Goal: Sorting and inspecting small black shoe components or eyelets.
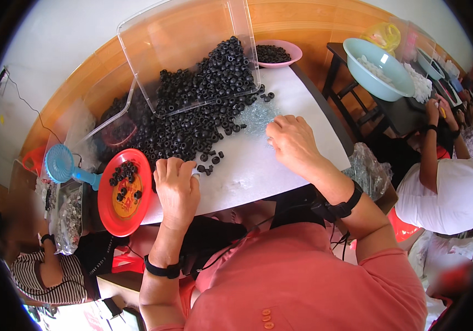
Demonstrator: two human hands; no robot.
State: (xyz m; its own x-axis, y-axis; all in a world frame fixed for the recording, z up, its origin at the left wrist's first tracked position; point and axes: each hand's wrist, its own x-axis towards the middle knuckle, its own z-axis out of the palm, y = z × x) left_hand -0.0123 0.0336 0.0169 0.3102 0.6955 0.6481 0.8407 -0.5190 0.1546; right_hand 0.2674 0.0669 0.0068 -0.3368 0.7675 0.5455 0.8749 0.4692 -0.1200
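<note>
Left hand [177,187] curled on white table [258,171], grip unclear, right hand [291,140] loosely cupped at clear bits [255,117], black rings [192,118] heaped beyond.

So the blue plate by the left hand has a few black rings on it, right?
Not quite: the plate beside the left hand is red, not blue. It does hold a few black rings, as the head view shows.

Black rubber rings [192,118] heaped on table, spilling from tipped clear bin
</note>
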